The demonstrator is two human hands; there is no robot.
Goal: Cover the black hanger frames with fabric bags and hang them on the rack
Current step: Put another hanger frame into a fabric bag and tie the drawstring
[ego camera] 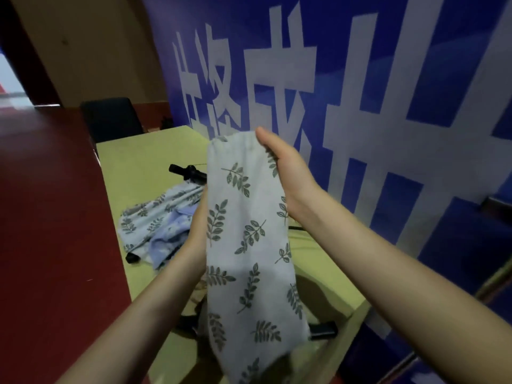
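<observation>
A pale grey fabric bag printed with dark leaf sprigs hangs upright above the yellow-green table. My right hand grips its upper right edge, thumb at the top. My left hand holds the bag's left side, its fingers hidden behind the cloth. Black frame pieces show under the bag's lower end on the table. Farther back lies a heap of more bags, leaf-printed and pale blue, over a black frame whose end sticks out. Another black frame part lies behind the heap.
A blue banner with large white characters stands close along the table's right side. A black chair sits at the table's far end. Red floor lies to the left. No rack is in view.
</observation>
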